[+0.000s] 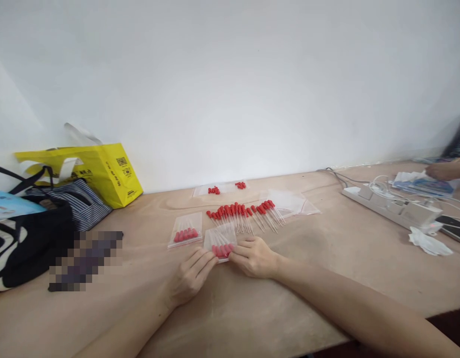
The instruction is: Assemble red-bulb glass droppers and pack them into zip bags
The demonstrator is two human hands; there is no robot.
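A clear zip bag (220,234) lies on the table with several red-bulbed droppers in it, bulbs toward me. My left hand (192,274) pinches the left end of its near edge. At the right end of that edge are the closed fingers of my right hand (257,258). To the left, a second zip bag (185,221) holds several droppers laid the same way. Just beyond my hands, loose droppers (235,211) spread in a row, red bulbs away from me and thin pale stems toward me.
Flat clear bags (289,201) lie beyond the droppers; more red bulbs (214,190) sit near the wall. A yellow bag (103,169) and a striped bag (83,204) stand left. At right are a power strip (386,206), crumpled tissue (429,242) and another person's hand (448,170).
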